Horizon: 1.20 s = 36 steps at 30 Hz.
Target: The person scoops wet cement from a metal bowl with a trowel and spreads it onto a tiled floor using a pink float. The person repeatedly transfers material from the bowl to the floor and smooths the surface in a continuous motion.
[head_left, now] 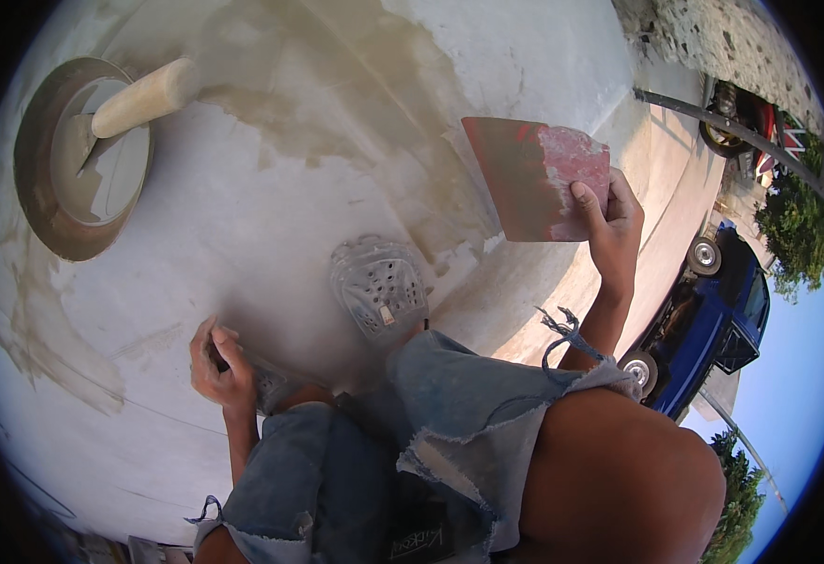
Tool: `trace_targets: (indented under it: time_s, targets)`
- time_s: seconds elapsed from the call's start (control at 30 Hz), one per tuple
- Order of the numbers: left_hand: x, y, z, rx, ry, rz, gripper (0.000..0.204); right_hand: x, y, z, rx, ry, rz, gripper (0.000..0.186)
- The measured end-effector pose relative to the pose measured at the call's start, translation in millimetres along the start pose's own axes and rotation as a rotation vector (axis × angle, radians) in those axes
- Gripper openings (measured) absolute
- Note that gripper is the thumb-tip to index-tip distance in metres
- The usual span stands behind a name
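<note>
My right hand (609, 221) grips a flat red spreader (576, 155) by its edge, thumb on the face toward me. Grey-brown paste coats the spreader's left half, and the red part looks scuffed. Near my left shoe, my left hand (221, 368) is curled closed; something dark shows between its fingers, too small to name. At the far left a round metal bowl (31, 179) holds grey paste. A trowel with a pale wooden handle (147, 98) rests in it, its blade partly sunk in the paste. Wet grey-brown paste (356, 85) is smeared across the pale floor ahead of me.
My perforated grey clog (381, 282) stands on the floor between my hands, below the smeared paste. A rough stone-like surface (731, 42) is at the upper right. Beyond the floor's right edge are a blue vehicle (713, 320), a motorbike (736, 117) and a long pole (741, 136).
</note>
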State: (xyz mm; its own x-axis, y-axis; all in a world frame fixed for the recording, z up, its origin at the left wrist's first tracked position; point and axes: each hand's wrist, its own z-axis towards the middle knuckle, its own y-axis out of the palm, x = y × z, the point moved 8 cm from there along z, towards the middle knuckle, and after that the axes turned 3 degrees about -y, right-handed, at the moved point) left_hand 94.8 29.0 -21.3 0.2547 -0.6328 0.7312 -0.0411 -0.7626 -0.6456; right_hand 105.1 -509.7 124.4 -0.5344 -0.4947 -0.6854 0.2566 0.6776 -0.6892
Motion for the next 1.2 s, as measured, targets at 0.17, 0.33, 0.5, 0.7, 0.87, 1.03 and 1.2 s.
trace_targets:
  time_s: [0.17,0.33,0.5,0.7,0.87,1.03,1.2]
  targets:
    - [1,4,1,-0.002,-0.014,-0.015,0.030,-71,48,-68,-0.018,-0.545,-0.473,0.037]
    - [-8,-3,-5,0.001,-0.057,0.011,0.030,-28,108,-131,-0.188,-0.550,-0.441,0.059]
    - [-10,2,-3,-0.014,-0.038,-0.031,0.029,-17,135,-142,-0.269,-0.395,-0.475,0.071]
    - [-7,-2,-3,0.002,-0.044,-0.099,0.024,-19,145,-141,-0.227,-0.454,-0.554,0.067]
    - [-4,0,-1,0.002,-0.042,-0.092,0.024,-20,142,-129,-0.165,-0.461,-0.565,0.061]
    - [-3,-3,-2,0.000,-0.042,-0.070,0.024,-37,150,-137,-0.206,-0.560,-0.516,0.061]
    - [-1,-1,0,-0.009,-0.025,-0.068,0.024,-25,140,-116,-0.106,-0.472,-0.578,0.063]
